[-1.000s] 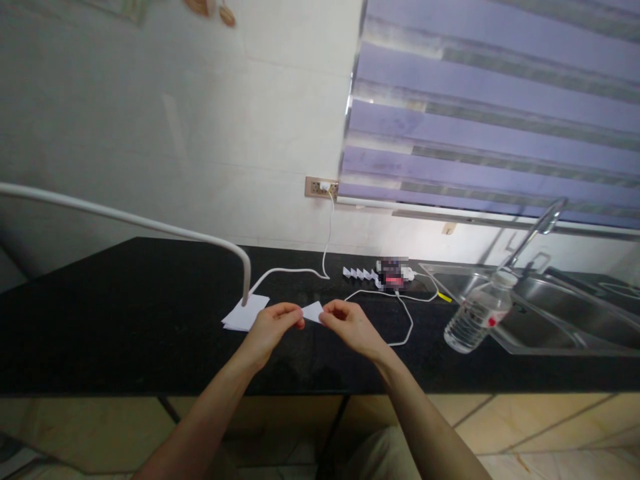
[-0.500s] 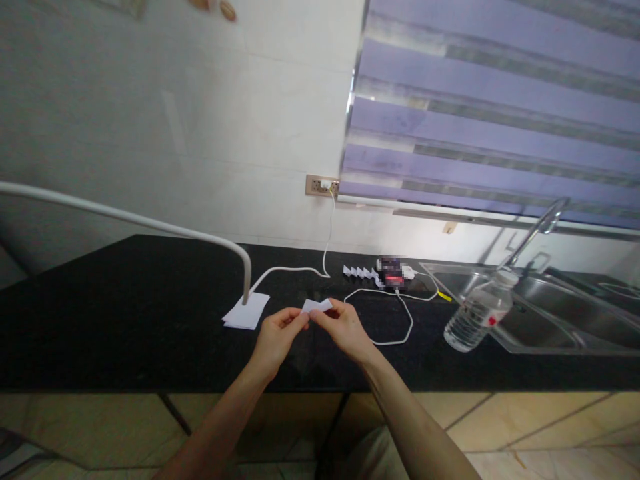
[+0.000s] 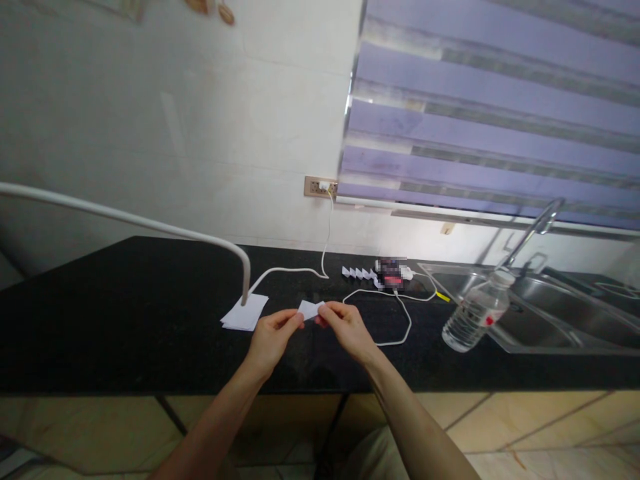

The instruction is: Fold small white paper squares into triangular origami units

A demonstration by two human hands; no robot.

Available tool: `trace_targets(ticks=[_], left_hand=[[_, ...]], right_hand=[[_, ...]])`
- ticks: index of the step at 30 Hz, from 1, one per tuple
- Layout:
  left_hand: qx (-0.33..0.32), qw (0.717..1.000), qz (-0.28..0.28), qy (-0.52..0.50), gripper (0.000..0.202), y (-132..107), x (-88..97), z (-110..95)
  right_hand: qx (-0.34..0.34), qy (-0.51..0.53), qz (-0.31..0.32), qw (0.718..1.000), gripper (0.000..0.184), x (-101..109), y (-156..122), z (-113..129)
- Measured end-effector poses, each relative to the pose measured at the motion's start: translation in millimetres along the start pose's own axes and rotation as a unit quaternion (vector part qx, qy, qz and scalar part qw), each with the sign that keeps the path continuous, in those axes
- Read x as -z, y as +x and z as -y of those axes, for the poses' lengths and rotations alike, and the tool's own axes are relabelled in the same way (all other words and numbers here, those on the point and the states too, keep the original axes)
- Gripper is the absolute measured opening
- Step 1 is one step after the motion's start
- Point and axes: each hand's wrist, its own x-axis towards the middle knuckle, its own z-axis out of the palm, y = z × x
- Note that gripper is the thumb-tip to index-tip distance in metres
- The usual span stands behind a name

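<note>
A small folded piece of white paper (image 3: pixel 310 309) is stretched between my two hands, above the black countertop. My left hand (image 3: pixel 273 335) pinches its left end between thumb and fingers. At the other end, the thumb and fingers of my right hand (image 3: pixel 349 327) are closed on it. To the left lies a stack of white paper sheets (image 3: pixel 249 315), with a white cable crossing over it. Behind my right hand, several small folded paper pieces (image 3: pixel 359 273) stand in a row.
A dark blurred-out device (image 3: pixel 391 273) sits past the folded pieces, with a white charging cable (image 3: pixel 407 330) looping from it. A clear plastic water bottle (image 3: pixel 473 319) stands by the steel sink (image 3: pixel 505 343). The wall socket (image 3: pixel 320 187) holds a plug.
My thumbs have moved apart along the paper, towards its two ends. More of its middle now shows between my hands.
</note>
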Motion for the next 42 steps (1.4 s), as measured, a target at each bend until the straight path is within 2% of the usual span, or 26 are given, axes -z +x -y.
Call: trace_targets(ticks=[3, 8, 11, 13, 15, 17, 20, 22, 24, 26, 32, 38, 42], left_hand=[[0.023, 0.999, 0.021, -0.024, 0.023, -1.7, -0.4, 0.6], [0.026, 0.998, 0.037, -0.050, 0.025, -2.7, -3.5, 0.2], [-0.074, 0.997, -0.013, 0.007, 0.026, -4.4, -4.2, -3.6], [-0.161, 0.983, -0.061, 0.061, 0.023, -6.0, -4.2, -7.9], [-0.201, 0.973, -0.071, 0.082, 0.016, -6.6, -4.6, -11.4], [-0.176, 0.980, -0.055, 0.070, 0.014, -5.5, -5.8, -12.2], [-0.056, 0.997, -0.043, -0.031, 0.022, -2.3, -8.8, -9.7], [0.006, 0.994, -0.041, -0.097, 0.027, -1.3, -10.4, -8.2], [0.036, 0.991, -0.036, -0.122, 0.028, -1.7, -10.8, -8.4], [0.047, 0.991, -0.020, -0.127, 0.029, -3.3, -10.0, -9.7], [0.054, 0.986, 0.089, -0.133, 0.040, -7.7, -6.2, -11.5], [0.063, 0.984, 0.106, -0.129, 0.040, -8.2, -6.9, -10.6], [0.047, 0.985, 0.101, -0.129, 0.041, -5.7, -7.0, -6.2]], right_hand=[[-0.003, 0.036, 0.011, 0.999, 0.025, 1.8, -1.5, -2.1], [0.018, 0.044, -0.029, 0.998, 0.017, 2.3, -3.2, -4.4], [0.024, 0.023, -0.041, 0.999, 0.016, 2.4, -3.1, -5.4], [0.023, 0.012, -0.045, 0.999, 0.017, 2.3, -2.7, -6.1], [0.020, 0.005, -0.047, 0.999, 0.018, 1.6, -2.7, -5.9], [0.020, 0.006, -0.039, 0.999, 0.018, 0.3, -3.4, -3.7], [0.034, 0.015, 0.000, 0.999, 0.019, -2.0, -6.0, 2.3], [0.045, 0.013, 0.021, 0.999, 0.021, -3.0, -7.5, 5.8], [0.049, 0.006, 0.022, 0.999, 0.020, -3.2, -8.0, 7.1], [0.048, 0.004, 0.017, 0.999, 0.019, -2.9, -7.7, 6.4], [0.024, 0.036, 0.019, 0.999, 0.021, -2.4, -6.5, 3.6], [0.020, 0.046, 0.025, 0.998, 0.020, -1.9, -7.4, 4.5], [0.033, 0.015, 0.010, 0.999, 0.019, -1.6, -7.2, 2.4]])
